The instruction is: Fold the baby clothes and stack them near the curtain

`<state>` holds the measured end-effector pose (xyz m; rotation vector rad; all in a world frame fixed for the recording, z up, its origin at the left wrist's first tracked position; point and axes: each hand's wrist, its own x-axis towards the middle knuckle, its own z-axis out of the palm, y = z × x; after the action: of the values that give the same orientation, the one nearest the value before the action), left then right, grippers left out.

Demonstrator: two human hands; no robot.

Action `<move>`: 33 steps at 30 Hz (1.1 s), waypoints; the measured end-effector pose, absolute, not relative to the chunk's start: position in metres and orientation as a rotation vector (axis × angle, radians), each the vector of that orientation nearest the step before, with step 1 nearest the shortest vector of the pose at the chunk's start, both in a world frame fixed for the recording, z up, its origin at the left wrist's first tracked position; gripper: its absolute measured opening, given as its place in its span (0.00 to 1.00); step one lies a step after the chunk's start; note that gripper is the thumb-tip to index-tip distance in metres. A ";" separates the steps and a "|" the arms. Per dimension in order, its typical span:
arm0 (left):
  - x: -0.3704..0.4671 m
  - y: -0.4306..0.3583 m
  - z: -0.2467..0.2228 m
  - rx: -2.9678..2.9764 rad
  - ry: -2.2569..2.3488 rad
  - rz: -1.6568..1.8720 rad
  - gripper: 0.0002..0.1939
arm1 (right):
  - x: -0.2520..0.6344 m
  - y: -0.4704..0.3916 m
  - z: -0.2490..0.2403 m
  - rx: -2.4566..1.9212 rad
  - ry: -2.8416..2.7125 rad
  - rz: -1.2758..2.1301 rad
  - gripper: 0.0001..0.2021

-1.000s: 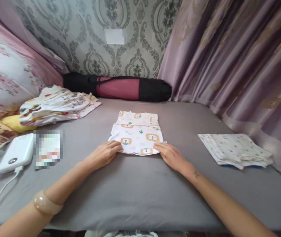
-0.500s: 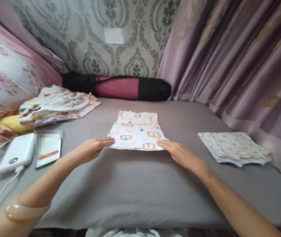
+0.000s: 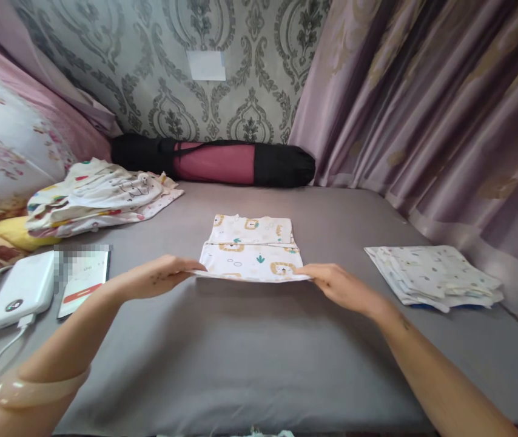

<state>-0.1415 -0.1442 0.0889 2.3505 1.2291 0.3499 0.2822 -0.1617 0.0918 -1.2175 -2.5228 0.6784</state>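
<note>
A white cloth garment [image 3: 259, 260] printed with yellow lions and green leaves lies in front of me, its far part folded over toward me. My left hand [image 3: 168, 274] pinches its near left corner, and my right hand [image 3: 332, 283] grips the near right corner. Between the two hands the near edge is stretched and raised a little off the grey sheet [image 3: 250, 358]. The fingertips under the cloth are hidden.
At the right lies a folded stack of printed cloths [image 3: 436, 273]. A loose pile of clothes [image 3: 108, 197] sits at the back left, near a phone [image 3: 84, 279] and a white power bank [image 3: 21, 288] with a cable. A black and maroon rolled bag [image 3: 213, 162] lies along the wall.
Both hands, flat on the near corners earlier, are now closed on them. The garment's near edge has risen off the sheet. My view has shifted slightly.
</note>
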 end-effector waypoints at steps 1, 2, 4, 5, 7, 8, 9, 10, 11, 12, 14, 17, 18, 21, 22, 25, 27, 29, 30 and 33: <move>-0.139 -0.138 0.091 2.261 1.252 0.344 0.18 | 0.281 -0.154 0.093 -1.254 -2.457 0.691 0.23; -0.137 -0.131 0.092 2.171 1.281 0.344 0.19 | 0.280 -0.145 0.093 -1.298 -2.383 0.694 0.20; -0.131 -0.119 0.091 2.039 1.383 0.411 0.18 | 0.278 -0.128 0.089 -1.390 -2.224 0.682 0.15; -0.128 -0.113 0.089 1.994 1.441 0.467 0.17 | 0.277 -0.119 0.086 -1.429 -2.147 0.674 0.14; -0.120 -0.100 0.081 1.913 1.527 0.582 0.16 | 0.274 -0.100 0.076 -1.486 -2.003 0.655 0.13; -0.116 -0.094 0.076 1.872 1.560 0.648 0.16 | 0.272 -0.090 0.071 -1.506 -1.936 0.642 0.12; -0.112 -0.087 0.071 1.832 1.587 0.714 0.15 | 0.270 -0.081 0.064 -1.524 -1.874 0.624 0.12; -0.107 -0.081 0.066 1.796 1.615 0.771 0.14 | 0.268 -0.071 0.058 -1.545 -1.826 0.604 0.12; -0.103 -0.075 0.061 1.762 1.645 0.817 0.14 | 0.266 -0.062 0.052 -1.565 -1.798 0.588 0.12; -0.100 -0.069 0.057 1.735 1.678 0.850 0.13 | 0.263 -0.054 0.047 -1.588 -1.775 0.569 0.12; -0.093 -0.059 0.052 1.703 1.758 0.880 0.12 | 0.259 -0.039 0.040 -1.636 -1.740 0.527 0.11; -0.085 -0.047 0.050 1.709 1.906 0.860 0.11 | 0.251 -0.026 0.037 -1.763 -1.712 0.452 0.12; -0.082 -0.044 0.050 1.718 1.959 0.843 0.11 | 0.248 -0.023 0.037 -1.822 -1.709 0.425 0.13; -0.075 -0.033 0.047 1.751 2.088 0.795 0.11 | 0.239 -0.017 0.041 -1.977 -1.695 0.353 0.14; -0.073 -0.030 0.045 1.766 2.111 0.786 0.11 | 0.236 -0.015 0.042 -2.014 -1.691 0.339 0.15; -0.067 -0.023 0.038 1.797 2.159 0.772 0.13 | 0.229 -0.013 0.043 -2.107 -1.681 0.313 0.16; -0.064 -0.020 0.034 1.799 2.201 0.750 0.15 | 0.225 -0.012 0.042 -2.156 -1.671 0.310 0.17; -0.061 -0.018 0.031 1.808 2.232 0.716 0.16 | 0.224 -0.013 0.040 -2.188 -1.662 0.310 0.18; -0.060 -0.017 0.030 1.819 2.242 0.695 0.16 | 0.223 -0.013 0.039 -2.197 -1.662 0.311 0.18; -0.058 -0.016 0.029 1.844 2.272 0.626 0.17 | 0.222 -0.014 0.038 -2.215 -1.671 0.300 0.19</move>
<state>-0.0578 -0.0162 0.0289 1.8444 2.2722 0.6262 0.2216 -0.0137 0.0378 -2.2151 -1.6714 0.3002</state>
